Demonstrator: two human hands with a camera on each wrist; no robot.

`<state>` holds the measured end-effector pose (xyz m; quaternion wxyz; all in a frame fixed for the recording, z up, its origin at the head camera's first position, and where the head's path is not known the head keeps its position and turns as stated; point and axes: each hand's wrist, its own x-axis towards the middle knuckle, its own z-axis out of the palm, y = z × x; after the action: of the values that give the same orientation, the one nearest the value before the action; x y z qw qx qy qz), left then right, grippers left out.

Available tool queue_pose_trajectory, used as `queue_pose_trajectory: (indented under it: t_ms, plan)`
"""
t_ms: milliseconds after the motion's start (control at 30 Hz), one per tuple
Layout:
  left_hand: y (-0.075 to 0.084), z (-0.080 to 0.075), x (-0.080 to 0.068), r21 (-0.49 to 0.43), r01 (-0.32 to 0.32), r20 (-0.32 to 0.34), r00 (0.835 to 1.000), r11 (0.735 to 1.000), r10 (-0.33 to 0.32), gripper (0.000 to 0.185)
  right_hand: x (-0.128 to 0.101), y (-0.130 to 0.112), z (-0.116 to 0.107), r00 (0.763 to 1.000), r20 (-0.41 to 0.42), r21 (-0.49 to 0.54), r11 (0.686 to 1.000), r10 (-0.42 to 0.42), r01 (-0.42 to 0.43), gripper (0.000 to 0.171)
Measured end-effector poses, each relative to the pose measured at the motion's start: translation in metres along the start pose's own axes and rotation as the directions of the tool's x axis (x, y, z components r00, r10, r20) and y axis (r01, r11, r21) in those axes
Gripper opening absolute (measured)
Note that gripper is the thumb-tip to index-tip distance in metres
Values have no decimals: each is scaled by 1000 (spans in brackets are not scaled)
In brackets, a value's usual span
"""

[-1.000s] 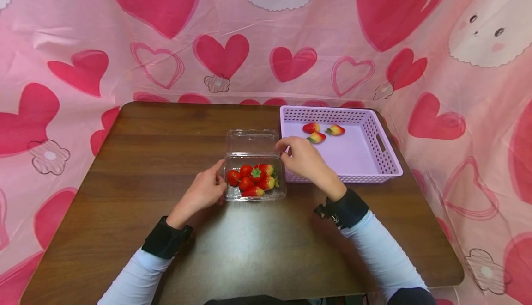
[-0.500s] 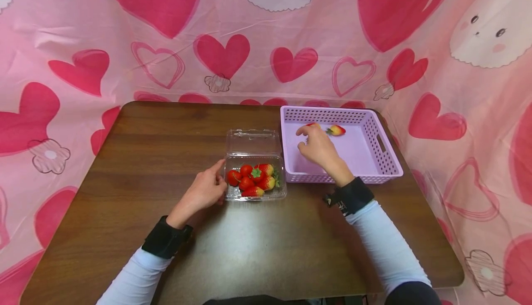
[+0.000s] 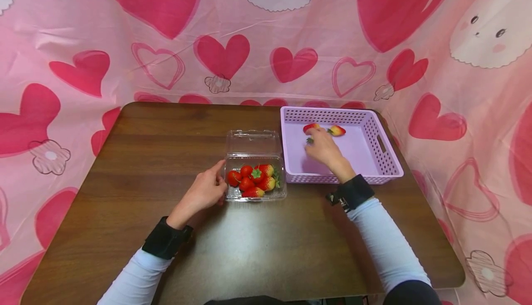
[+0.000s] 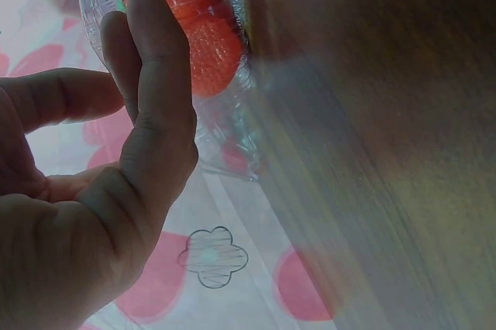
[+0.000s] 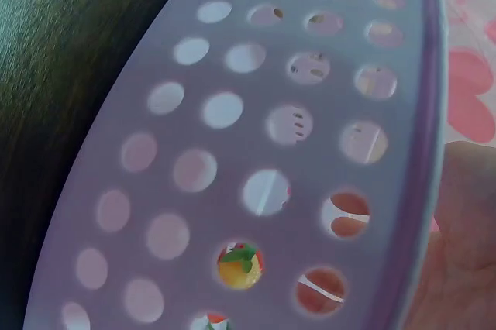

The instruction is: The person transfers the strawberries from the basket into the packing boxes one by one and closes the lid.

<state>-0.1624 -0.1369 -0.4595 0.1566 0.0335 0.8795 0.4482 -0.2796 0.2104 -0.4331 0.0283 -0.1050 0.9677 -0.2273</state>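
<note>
Since half a second ago the right hand (image 3: 323, 147) has been shifted a little to the right and lowered inside the basket (image 3: 390, 164); a second ago it was still above the near basket wall. Nearest, the wooden table (image 3: 249, 249) is seen, with both pale sleeves and dark wrist bands laid over it. Just beyond, the left hand (image 3: 203, 189) is kept against the left wall of the clear box (image 3: 254, 196) – its fingers (image 4: 151, 74) pressed straight and together on the plastic, the thumb apart, as shown by the left wrist view. Red strawberries (image 3: 251, 178) are heaped inside the box, whose lid (image 3: 251, 141) is folded back and open. Farther right, the right hand is placed over a strawberry (image 3: 309, 141) on the basket floor, only a green edge of it being visible – whether it is pinched cannot be told. Past the fingers, two more strawberries (image 3: 336, 130) lie near the far wall. Behind everything a pink heart-printed cloth (image 3: 124, 41) is hung
</note>
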Motion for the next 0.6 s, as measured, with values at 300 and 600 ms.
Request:
queue_pose_trajectory:
  t_ms: [300, 600]
  plan:
    - [-2, 0, 1, 5, 0, 1, 1000, 1000, 0, 74, 6, 10, 0, 999, 37, -26, 999, 22, -21, 52]
    - [-2, -1, 1, -2, -6, 4, 1000, 1000, 6, 73, 10, 18, 4, 996, 83, -61, 998, 32, -27, 59]
